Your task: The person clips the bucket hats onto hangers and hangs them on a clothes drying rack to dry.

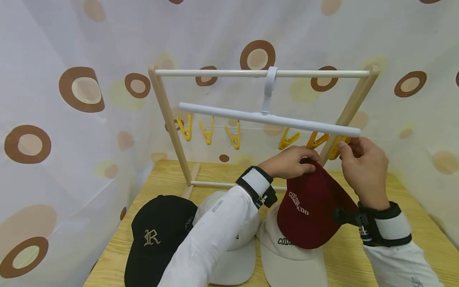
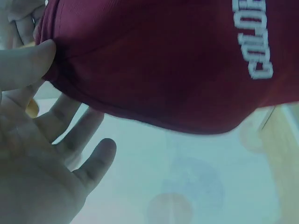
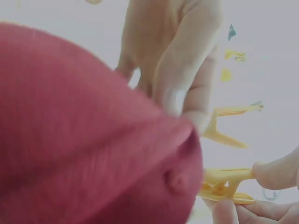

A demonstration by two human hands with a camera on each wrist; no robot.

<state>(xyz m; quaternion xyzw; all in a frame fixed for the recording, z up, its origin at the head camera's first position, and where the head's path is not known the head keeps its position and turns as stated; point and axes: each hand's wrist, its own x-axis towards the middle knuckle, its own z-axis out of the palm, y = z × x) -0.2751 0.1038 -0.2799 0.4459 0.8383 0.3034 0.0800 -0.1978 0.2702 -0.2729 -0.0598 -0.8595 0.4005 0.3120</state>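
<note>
A maroon baseball cap [image 1: 305, 199] with white lettering hangs by its edge from my left hand [image 1: 288, 162], its crown facing the head camera. In the left wrist view the thumb [image 2: 28, 65] pinches the cap's rim while other fingers spread beneath. My right hand [image 1: 367, 171] pinches a yellow clip [image 1: 337, 148], the rightmost under the white hanger [image 1: 265, 116]. The right wrist view has that clip [image 3: 229, 179] between thumb and fingers, close beside the cap's edge. Part of the left hand is hidden behind the cap.
Several other yellow clips [image 1: 234, 137] hang along the bar. The hanger hooks onto a wooden rack [image 1: 168, 123] with a white top rail. On the wooden table [image 1: 118, 251] lie a black cap [image 1: 161, 227] and two pale caps [image 1: 294, 265], partly covered by my left sleeve and the maroon cap.
</note>
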